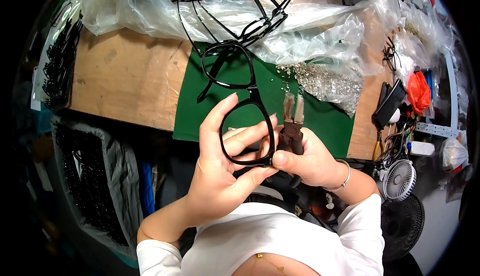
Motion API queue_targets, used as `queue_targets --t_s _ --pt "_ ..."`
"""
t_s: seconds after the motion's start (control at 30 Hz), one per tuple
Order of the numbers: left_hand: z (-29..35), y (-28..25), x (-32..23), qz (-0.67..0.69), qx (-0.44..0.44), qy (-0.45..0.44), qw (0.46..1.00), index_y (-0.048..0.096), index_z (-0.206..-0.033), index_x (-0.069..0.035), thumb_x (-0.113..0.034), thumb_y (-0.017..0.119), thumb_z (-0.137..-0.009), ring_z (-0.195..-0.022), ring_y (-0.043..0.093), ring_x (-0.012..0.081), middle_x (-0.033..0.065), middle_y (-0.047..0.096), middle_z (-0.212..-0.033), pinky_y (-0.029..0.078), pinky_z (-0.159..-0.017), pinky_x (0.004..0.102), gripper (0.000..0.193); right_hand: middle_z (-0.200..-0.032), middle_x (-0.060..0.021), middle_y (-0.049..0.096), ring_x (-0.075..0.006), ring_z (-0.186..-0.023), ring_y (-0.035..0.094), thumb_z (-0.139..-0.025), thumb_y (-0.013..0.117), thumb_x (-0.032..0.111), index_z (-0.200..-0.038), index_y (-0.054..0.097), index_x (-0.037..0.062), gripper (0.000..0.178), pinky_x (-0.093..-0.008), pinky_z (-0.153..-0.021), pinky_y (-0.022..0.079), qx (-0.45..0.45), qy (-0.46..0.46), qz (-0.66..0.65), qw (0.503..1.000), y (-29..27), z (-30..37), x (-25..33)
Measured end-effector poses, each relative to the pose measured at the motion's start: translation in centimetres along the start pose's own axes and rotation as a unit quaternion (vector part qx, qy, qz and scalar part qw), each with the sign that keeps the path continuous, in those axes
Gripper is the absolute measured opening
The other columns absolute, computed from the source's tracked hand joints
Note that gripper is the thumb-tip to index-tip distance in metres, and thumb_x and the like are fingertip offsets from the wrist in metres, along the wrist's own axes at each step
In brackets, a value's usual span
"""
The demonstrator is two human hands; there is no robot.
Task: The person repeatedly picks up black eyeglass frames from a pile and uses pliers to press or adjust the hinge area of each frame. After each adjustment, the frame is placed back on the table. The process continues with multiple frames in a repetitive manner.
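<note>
A black eyeglass frame [252, 94] is held up in front of me, its two rims without lenses. My left hand [220, 161] grips its lower rim, with fingers behind and through the opening and the thumb along the edge. My right hand [307, 163] holds dark-handled pliers [293, 121], jaws pointing away from me and slightly parted. The right thumb also touches the rim's lower corner. Beyond the held frame lie more black eyeglass frames [264, 28] on clear plastic. A heap of tiny silvery metal parts [327, 83] sits on the green mat [195, 118], some scattered loose.
The mat covers part of a wooden table [127, 78]. Black frames are piled at the far left [62, 63], and a lined bin [117, 176] of black pieces stands lower left. On the right are a phone [390, 103], an orange-red bag [419, 92] and a small fan [399, 180].
</note>
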State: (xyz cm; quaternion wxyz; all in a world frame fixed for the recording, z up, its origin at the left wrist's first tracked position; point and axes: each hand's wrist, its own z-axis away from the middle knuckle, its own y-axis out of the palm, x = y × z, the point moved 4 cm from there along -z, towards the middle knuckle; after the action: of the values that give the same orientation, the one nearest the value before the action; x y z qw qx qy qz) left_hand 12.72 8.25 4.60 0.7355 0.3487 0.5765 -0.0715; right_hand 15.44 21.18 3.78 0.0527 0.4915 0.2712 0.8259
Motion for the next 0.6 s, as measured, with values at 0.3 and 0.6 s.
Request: queue_targets --t_s 0.3,0.6 --pt "0.33 -0.21 0.63 -0.085 0.015 0.01 0.996 0.0 -0.133 -0.009 0.011 0.057 -0.075 -0.106 0.051 0.024 0.0197 0.045 -0.121 0.046 -0.088 0.0346 0.084 -0.078 0.0011 0.052 -0.005 -0.07 0.045 -0.085 0.055 0.016 -0.083 0.052 0.0026 0.015 -0.0212 -0.064 0.039 -0.03 0.0 0.075 0.997 -0.2 0.18 -0.05" --pt "0.61 -0.31 0.81 -0.065 -0.01 0.008 0.998 0.001 -0.133 -0.009 0.011 0.058 -0.073 -0.105 0.051 0.0257 0.0206 0.046 -0.119 0.049 -0.084 0.035 0.085 -0.078 0.0002 0.053 -0.0055 -0.072 0.046 -0.086 0.054 0.017 -0.085 0.052 0.0013 0.016 -0.0222 -0.066 0.041 -0.038 -0.039 0.087 0.995 0.38 0.11 0.22"
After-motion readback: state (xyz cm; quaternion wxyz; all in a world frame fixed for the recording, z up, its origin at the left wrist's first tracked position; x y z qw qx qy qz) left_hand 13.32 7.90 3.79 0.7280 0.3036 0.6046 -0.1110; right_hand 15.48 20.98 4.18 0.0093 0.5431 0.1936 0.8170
